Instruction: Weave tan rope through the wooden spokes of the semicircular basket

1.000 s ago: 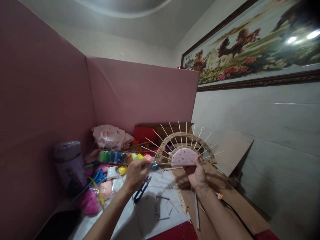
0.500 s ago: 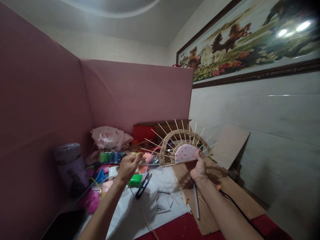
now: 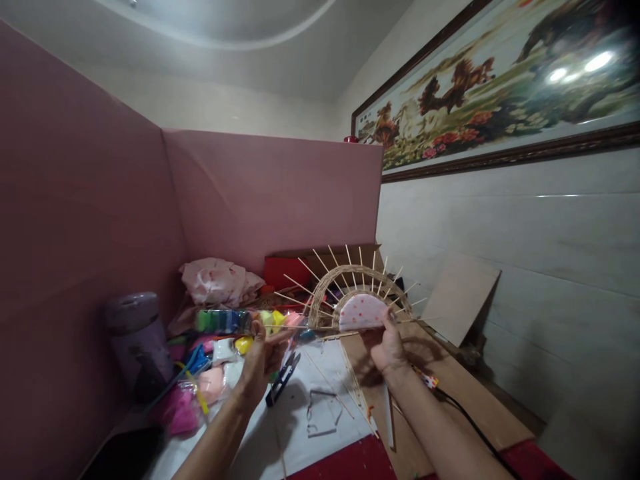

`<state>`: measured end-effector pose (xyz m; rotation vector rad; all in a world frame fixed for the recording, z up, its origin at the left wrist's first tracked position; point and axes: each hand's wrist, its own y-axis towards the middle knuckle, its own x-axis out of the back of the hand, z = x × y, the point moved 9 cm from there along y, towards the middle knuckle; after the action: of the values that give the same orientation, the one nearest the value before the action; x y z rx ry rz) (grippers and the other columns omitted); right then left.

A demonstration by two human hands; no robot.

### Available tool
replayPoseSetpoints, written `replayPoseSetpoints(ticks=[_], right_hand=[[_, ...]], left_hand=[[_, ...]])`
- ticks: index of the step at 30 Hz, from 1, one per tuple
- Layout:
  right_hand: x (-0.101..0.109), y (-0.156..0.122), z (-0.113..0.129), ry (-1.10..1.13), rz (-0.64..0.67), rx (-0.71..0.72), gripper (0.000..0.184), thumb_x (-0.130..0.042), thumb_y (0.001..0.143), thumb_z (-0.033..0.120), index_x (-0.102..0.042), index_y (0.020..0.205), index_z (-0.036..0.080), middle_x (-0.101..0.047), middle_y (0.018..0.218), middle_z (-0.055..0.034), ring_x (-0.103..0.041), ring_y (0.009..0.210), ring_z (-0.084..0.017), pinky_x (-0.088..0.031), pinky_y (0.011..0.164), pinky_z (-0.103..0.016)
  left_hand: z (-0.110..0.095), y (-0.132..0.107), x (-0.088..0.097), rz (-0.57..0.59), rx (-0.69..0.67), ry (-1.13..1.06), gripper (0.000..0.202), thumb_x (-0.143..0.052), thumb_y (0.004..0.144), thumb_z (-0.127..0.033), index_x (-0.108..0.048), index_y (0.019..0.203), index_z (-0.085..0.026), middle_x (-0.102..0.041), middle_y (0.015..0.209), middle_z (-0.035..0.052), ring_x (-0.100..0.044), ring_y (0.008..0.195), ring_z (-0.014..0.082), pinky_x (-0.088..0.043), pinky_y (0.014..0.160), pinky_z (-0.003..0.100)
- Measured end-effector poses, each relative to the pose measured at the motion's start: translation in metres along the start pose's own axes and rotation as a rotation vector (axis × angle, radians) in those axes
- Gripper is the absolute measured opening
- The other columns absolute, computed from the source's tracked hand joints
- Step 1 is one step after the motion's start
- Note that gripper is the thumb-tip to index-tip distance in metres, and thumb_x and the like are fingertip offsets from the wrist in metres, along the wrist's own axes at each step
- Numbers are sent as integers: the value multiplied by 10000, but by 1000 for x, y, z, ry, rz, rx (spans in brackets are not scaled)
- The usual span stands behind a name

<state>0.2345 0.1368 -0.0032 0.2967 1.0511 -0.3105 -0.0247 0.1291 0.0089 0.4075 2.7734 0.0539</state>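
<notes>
My right hand [image 3: 389, 348] is closed on the lower edge of a half-round woven fan [image 3: 361, 273], thumb on its front. The fan has a white, red-dotted fabric centre [image 3: 363, 313], two woven cord bands and several thin sticks radiating outward. To its left, my left hand [image 3: 264, 360] is raised near the end of the lowest stick, thumb up and fingers bent together. Whatever is between those fingers is too small to make out. A thin strand [image 3: 279, 433] hangs below that hand. Black thread snips [image 3: 283, 380] lie on the white sheet just right of it.
Bagged coloured clay [image 3: 223, 321] and a pink packet [image 3: 177, 410] crowd the left side, beside a lilac tumbler [image 3: 137, 347]. Brown cardboard [image 3: 450, 400] lies at right with a black cable [image 3: 470, 420]. Loose sticks [image 3: 330, 383] rest on the white sheet [image 3: 260, 443].
My left hand has turned from a raised pinch to thumb up, moving slightly right and down. The fan and my right hand have shifted a little left in view.
</notes>
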Motion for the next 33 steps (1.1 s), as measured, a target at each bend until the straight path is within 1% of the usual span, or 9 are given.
replayPoseSetpoints(ticks=[5,7,10,12,15,17,21,27,33], right_hand=[[2,0,-2,-2,-15,-4,302,-709,632,400,-611,846,211,-690,711,18,-635,633,-151,-513,541,-265],[4,2,-2,-13,-13,2,313,-703,637,408,-607,862,212,-687,713,21,-632,638,-149,-509,539,-262],[6,3,-3,-22,-16,8,334,-697,638,419,-601,888,220,-688,750,23,-633,677,-155,-506,546,-263],[6,2,-3,-20,-12,9,325,-697,640,412,-600,886,225,-690,765,24,-634,688,-158,-508,552,-269],[5,1,-4,-10,-6,7,282,-695,648,402,-603,847,225,-691,753,26,-633,662,-153,-509,551,-270],[4,1,-4,-7,0,10,276,-698,649,398,-605,838,221,-693,755,20,-635,671,-154,-514,569,-275],[3,1,-5,-6,8,14,294,-696,654,403,-605,861,216,-693,784,12,-635,707,-156,-517,596,-278],[7,3,-9,-25,9,1,312,-683,664,420,-607,897,226,-690,781,23,-632,681,-147,-511,558,-260],[8,3,-13,-15,16,-23,317,-682,664,432,-617,885,214,-696,806,10,-639,726,-146,-526,620,-270]], left_hand=[[-5,-7,-4,-85,-87,136,644,-497,670,-653,-680,918,-88,-189,513,-77,-129,426,35,-67,394,190],[-8,-8,-3,-128,-136,216,541,-590,645,-575,-697,882,-100,-227,471,-81,-157,408,28,-102,383,181],[-15,-11,-2,-190,-213,329,447,-675,604,-465,-710,880,-116,-446,467,-36,-323,412,43,-239,387,181],[-18,-12,-2,-212,-252,361,412,-688,599,-419,-713,886,-126,-599,582,20,-469,498,85,-358,451,203],[-20,-12,-4,-200,-295,371,348,-696,601,-365,-718,869,-143,-687,784,72,-584,689,152,-456,599,246],[-20,-11,-5,-182,-315,370,320,-696,606,-345,-719,859,-151,-695,850,87,-604,762,178,-476,653,267],[-16,-8,-5,-160,-344,421,300,-672,646,-328,-713,884,-150,-697,865,95,-614,794,194,-483,683,281],[-14,-6,-3,-170,-401,561,280,-624,702,-329,-710,897,-147,-683,762,65,-584,702,157,-447,611,241],[-18,-10,-8,-173,-444,632,266,-586,735,-342,-715,860,-145,-652,702,47,-559,668,144,-425,576,231]])
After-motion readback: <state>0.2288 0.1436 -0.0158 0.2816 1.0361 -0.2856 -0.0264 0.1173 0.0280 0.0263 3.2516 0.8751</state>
